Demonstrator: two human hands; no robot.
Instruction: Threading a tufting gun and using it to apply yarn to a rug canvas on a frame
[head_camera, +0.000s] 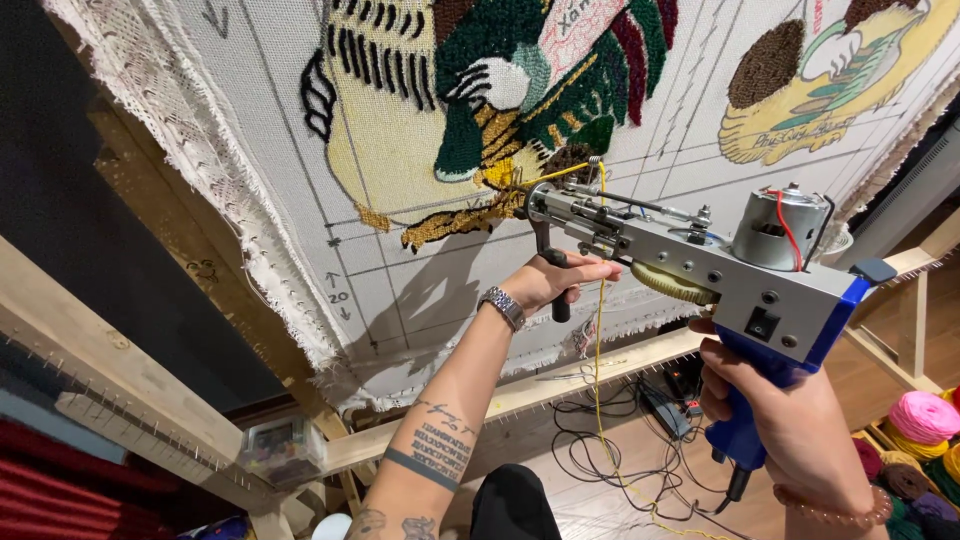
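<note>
I've got the tufting gun (700, 255) up w/ its needle tip against the stretched backing cloth (300, 150), at the gold patch (455, 222). My right hand (790, 420) is clenched on the blue grip, left hand (555, 280) wrapped round the front handle. Green and dark areas look filled; gold approx half done, lower grid bare. Yellow yarn (600, 380) hangs to the floor.

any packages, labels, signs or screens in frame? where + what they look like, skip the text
No screens or signs.
Clear plastic box: on the wooden frame rail, lower left; squarish, mixed-colour contents, blurred.
Hand-marked grid notes: dark arrows and figures on the grey tufting cloth, left of the left hand.
Black switch: on the tufting gun, above the right hand.
</note>
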